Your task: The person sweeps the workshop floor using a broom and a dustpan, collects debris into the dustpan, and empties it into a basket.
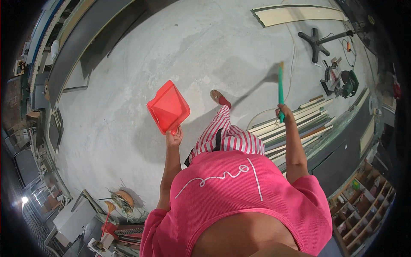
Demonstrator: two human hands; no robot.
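Note:
My left hand (174, 137) is closed round the short handle of a red dustpan (170, 107), which hangs over the concrete floor in front of me, to the left. Out to the right, my right hand (284, 113) grips a slim green brush (281, 88) by its lower end. The brush points away from me and shows a yellowish tip; its bristles are hard to make out from this angle. Both tools are held up, well apart from each other. My foot in a brown shoe (216, 96) is stepping forward between them.
Long strips and boards (295, 122) lie stacked at the right. Beyond them are a mitre saw (340, 81), a black star-shaped stand base (316, 44) and a loose cable (293, 55). A cream panel (299, 15) lies far right. A compartmented wooden rack (364, 205) stands near right.

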